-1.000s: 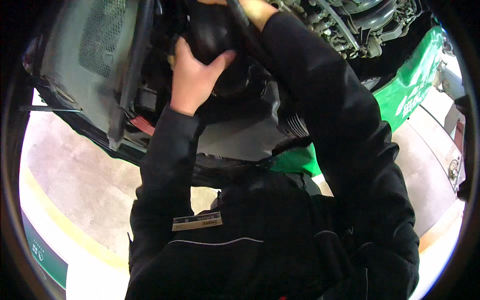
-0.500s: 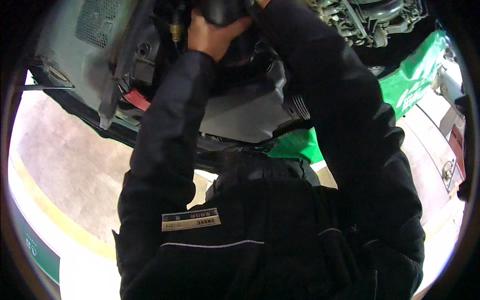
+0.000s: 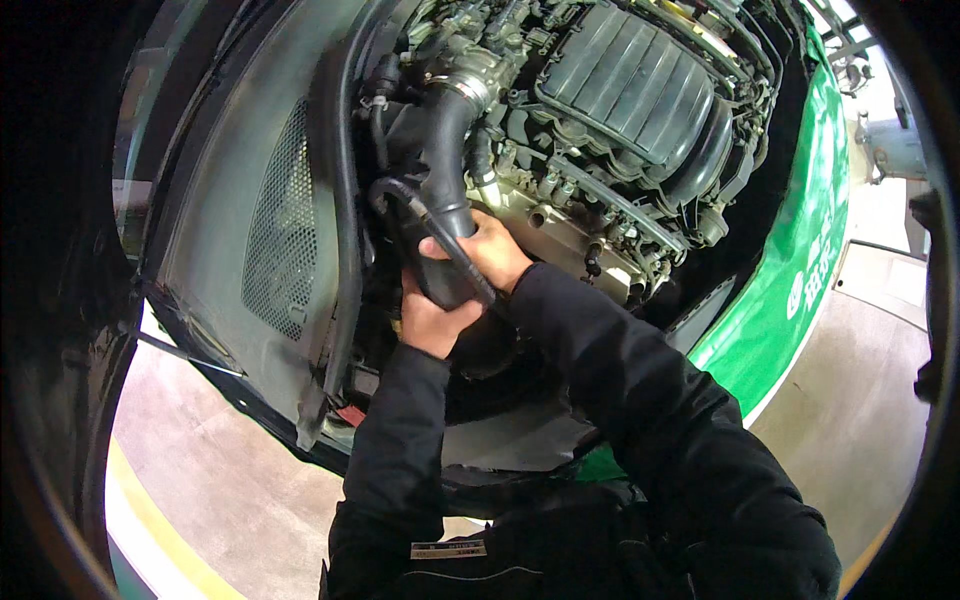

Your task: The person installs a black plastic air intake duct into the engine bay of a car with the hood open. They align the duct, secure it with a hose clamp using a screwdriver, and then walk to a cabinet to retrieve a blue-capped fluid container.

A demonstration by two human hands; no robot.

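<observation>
A black corrugated air intake duct (image 3: 447,150) runs down from a clamped metal housing (image 3: 462,72) in the engine bay. My left hand (image 3: 430,322) grips the lower, wider part of the duct from below. My right hand (image 3: 485,250) is closed round the same duct just above, its thumb by a thin black hose (image 3: 405,200) that curves over it. Some fingers of both hands are hidden behind the duct. A metal plate (image 3: 535,215) lies to the right of my right hand.
A grey cowl panel with a mesh vent (image 3: 277,225) borders the bay on the left. The ribbed engine cover (image 3: 625,85) sits at the upper right. A green fender cover (image 3: 760,320) drapes the near right edge. The floor (image 3: 190,480) shows beyond the car.
The view has tilted up and now takes in more of the engine. My right hand, mostly out of frame before, shows on the duct beside my left hand, both sitting lower in the picture.
</observation>
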